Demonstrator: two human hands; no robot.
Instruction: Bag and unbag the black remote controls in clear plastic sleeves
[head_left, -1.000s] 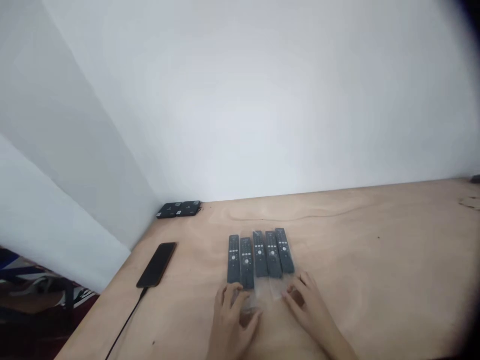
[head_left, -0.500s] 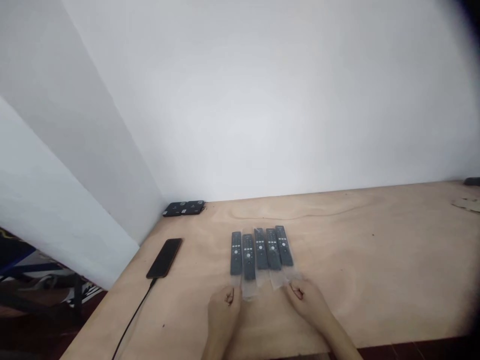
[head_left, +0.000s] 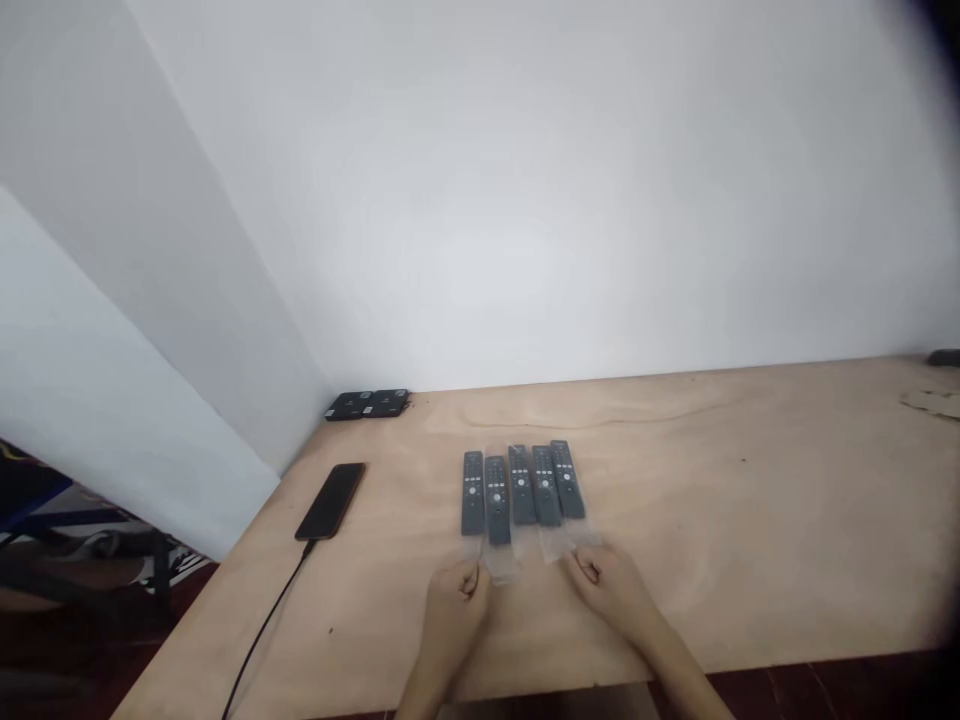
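Clear plastic sleeves [head_left: 501, 565] sit pinched in the curled fingers of the left hand [head_left: 454, 620] and right hand [head_left: 611, 595], near the edge of the plywood counter [head_left: 750, 520]. Just ahead, five dark remote controls [head_left: 523, 490] lie side by side, with open room rightward; a black smartphone [head_left: 330, 500] lies farther left.

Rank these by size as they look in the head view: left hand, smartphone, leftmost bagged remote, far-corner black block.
Left hand looks largest. Smartphone and leftmost bagged remote look alike, so unranked. Far-corner black block looks smallest, though it lies farthest away.
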